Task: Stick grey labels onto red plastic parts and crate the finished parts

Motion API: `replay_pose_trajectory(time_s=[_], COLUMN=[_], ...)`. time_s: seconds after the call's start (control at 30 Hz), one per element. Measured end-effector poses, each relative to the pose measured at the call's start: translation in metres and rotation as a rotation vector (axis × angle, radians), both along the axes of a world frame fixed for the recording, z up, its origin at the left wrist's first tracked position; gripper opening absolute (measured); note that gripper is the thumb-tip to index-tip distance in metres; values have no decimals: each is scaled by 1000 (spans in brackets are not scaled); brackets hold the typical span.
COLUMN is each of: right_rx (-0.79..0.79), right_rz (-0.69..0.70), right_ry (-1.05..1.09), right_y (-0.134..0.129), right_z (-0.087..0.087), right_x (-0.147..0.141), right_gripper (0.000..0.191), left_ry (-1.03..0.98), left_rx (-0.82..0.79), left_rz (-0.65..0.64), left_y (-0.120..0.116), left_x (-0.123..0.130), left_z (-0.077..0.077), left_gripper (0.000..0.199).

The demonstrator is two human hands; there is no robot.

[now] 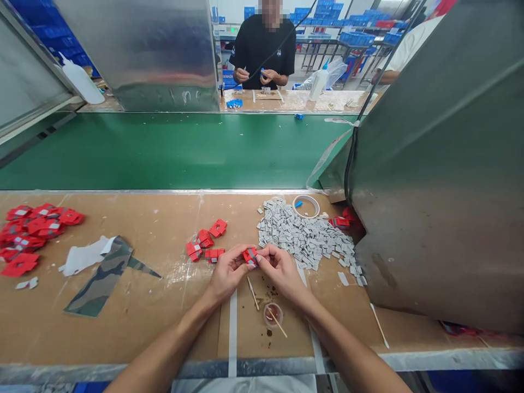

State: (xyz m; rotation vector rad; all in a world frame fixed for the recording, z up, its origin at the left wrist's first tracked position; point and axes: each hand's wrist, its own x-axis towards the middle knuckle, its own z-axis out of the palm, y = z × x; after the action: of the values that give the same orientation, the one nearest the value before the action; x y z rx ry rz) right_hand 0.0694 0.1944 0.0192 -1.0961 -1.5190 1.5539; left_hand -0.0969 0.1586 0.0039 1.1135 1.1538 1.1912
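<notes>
Between my two hands is a small red plastic part (pixel 250 255) with a grey strip on it. My left hand (pixel 231 271) grips it from the left, fingers closed. The fingertips of my right hand (pixel 281 268) pinch its right side. Just left of my hands lie several similar red parts (pixel 205 238). Beyond my right hand spreads a heap of small grey rectangular pieces (pixel 303 234). Below the hands, a small round cup (pixel 273 315) of reddish-brown liquid has a thin stick resting in it. A cotton swab (pixel 253 293) lies beside the cup.
A pile of red parts (pixel 35 232) and a camouflage scrap (pixel 104 278) lie on the left. A tape roll (pixel 305 207) rests on the grey heap. Behind the table runs a green conveyor belt (pixel 176 153); a large metal panel (pixel 442 180) borders the right. Across the belt, a person (pixel 264 52) handles a blue part.
</notes>
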Motion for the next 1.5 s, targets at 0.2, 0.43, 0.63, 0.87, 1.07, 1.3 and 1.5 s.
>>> replay_pose_trajectory(time_s=[0.2,0.43,0.63,0.87,1.07,1.3,1.5], right_rx=[79,64,246,300,497,479,428], right_rz=[-29,41,0,47,76,87,110], right_ry=[100,154,70,43,-75,-7,-16], right_y=[1,2,3,5,2,3,8], right_z=[4,-2,-6,-8,2,-1,-1], right_x=[3,-2,-1,1,5,4,5], right_gripper=[33,33,24,26,20,24,26], left_ry=[-51,-216,-96,-23,62,119,254], left_rx=[104,134,105,131,154,182,185], left_rz=[71,135,120,115,74,84,108], left_y=[1,5,4,5,3,2,2], left_x=[-2,1,2,-1,-7,-11,-12], left_z=[9,6,5,8,11,20,24], left_gripper=[42,34,24,22,21,19,8])
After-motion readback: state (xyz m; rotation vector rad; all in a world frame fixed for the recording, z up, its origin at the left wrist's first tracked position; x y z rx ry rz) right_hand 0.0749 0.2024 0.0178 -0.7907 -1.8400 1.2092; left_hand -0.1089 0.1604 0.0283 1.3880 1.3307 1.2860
